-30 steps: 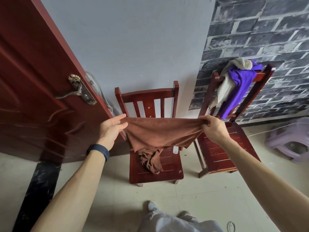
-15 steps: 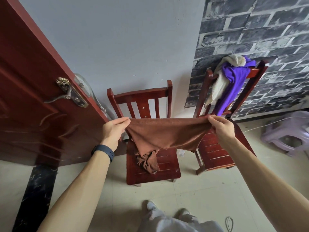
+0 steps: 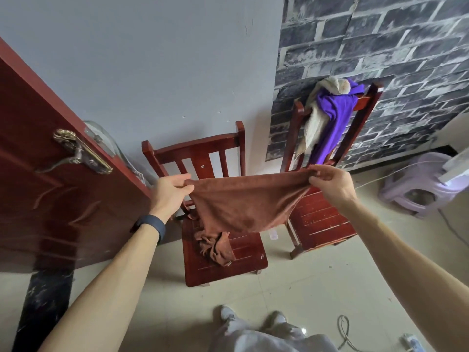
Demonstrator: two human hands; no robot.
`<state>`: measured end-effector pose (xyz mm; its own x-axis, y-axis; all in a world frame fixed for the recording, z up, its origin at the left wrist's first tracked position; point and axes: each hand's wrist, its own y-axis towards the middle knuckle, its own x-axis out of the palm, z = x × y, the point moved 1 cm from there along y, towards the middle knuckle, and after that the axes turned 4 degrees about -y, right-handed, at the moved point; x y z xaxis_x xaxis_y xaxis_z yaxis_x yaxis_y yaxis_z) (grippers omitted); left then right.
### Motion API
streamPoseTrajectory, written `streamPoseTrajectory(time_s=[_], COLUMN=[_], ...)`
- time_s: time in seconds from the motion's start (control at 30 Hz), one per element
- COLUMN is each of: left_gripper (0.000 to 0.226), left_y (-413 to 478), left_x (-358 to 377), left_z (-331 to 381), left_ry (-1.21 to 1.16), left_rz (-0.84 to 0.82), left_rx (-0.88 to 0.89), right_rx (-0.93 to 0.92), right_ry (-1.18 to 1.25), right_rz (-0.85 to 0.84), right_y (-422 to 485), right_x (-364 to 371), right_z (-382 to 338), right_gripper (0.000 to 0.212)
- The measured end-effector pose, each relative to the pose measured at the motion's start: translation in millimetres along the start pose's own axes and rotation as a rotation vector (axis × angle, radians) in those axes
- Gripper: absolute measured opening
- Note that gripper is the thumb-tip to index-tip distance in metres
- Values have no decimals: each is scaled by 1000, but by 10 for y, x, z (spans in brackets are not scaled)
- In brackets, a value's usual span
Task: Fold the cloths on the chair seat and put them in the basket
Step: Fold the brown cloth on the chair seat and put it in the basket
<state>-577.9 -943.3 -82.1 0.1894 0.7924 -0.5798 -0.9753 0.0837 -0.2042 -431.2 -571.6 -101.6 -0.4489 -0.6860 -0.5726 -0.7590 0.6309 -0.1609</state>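
At the bottom edge stand the person's two light shoes [image 3: 253, 317] on the pale tiled floor [image 3: 317, 288], with grey trouser legs below them; a loop of thin cable [image 3: 342, 329] lies on the tiles to the right. Both bare forearms reach up and forward; the left one wears a dark wristband [image 3: 152, 226]. The left hand [image 3: 168, 193] pinches one top corner of a brown cloth [image 3: 243, 199] between thumb and fingers pressed together; the right hand [image 3: 331, 184] pinches the opposite top corner, its fingers curled over the hem; the top edge runs nearly taut between them, and the rest of the cloth sags in a curve above the seat, clear of it. Beneath it, on the slatted seat of the near red wooden chair [image 3: 238, 252], lies a second brown cloth, crumpled [image 3: 215, 246], toward the seat's left half. Just right of this chair stands a second red wooden chair [image 3: 319, 219]; over its backrest hang a purple garment [image 3: 332, 115] and a cream cloth [image 3: 313, 120] side by side, touching. To the left a dark red door [image 3: 50, 199] stands open, with a brass lever handle [image 3: 76, 153]. Far right, a lilac plastic stool [image 3: 416, 189] sits on the floor; behind are a plain grey wall [image 3: 152, 59] and grey brick-pattern wallpaper [image 3: 380, 34]; no basket shows.
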Motion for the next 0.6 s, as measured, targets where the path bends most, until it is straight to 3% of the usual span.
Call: streamPoseTrajectory(time_s=[0.13, 0.27, 0.4, 0.53, 0.6], left_gripper=[23, 23, 18, 11, 7], left_y=[-22, -96, -248, -369, -341], left_x=[113, 512, 1006, 1468, 1760], left_z=[45, 6, -96, -64, 64], left_ry=[376, 548, 492, 218, 127], left_rz=[56, -5, -148, -341, -351], left_rx=[258, 349, 266, 18, -33], right_rx=[-216, -104, 86, 232, 240], right_ry=[-375, -455, -424, -430, -426], right_rz=[97, 135, 142, 105, 108], right_y=[-148, -344, -577, -536, -363], right_x=[-43, -159, -442, -821, -963], right_z=[64, 501, 1033, 1496, 1664], right_gripper=[24, 20, 17, 17, 18])
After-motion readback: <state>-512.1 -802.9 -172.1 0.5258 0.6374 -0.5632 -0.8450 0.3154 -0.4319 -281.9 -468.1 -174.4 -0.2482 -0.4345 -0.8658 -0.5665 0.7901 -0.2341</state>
